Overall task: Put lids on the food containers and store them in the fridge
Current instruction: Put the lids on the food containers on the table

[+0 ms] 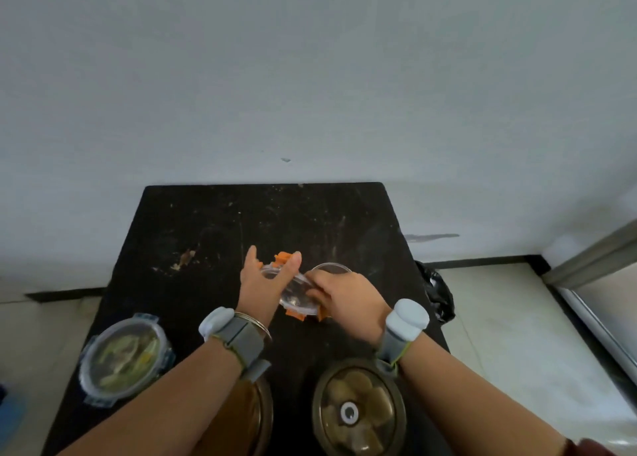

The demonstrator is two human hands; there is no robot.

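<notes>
Head view. My left hand (263, 280) and right hand (348, 295) meet over the middle of the dark worktop (179, 235). Between them I hold a clear round lid with orange clips (293, 293), tilted, its far edge higher than its near edge. My left fingers (291, 262) are spread apart, thumb and forefinger bracketing the lid's far left rim; the palm lies against the lid. My right fingers are curled together and clamped on the lid's right edge. Just beyond my right hand, a clear glass container (332, 267) stands on the worktop, uncovered; only its far rim shows, and its contents cannot be made out.

At the near left of the worktop sits a round container with blue-grey clips (125, 355), lid on, pale food inside. At the near edge, right of centre, stands a brown-tinted container (358, 411) with a lid bearing a white central valve. A further brown container (256, 411) lies near centre, largely hidden under my left forearm. A black bag (437, 290) lies on the floor beside the worktop's right edge.
</notes>
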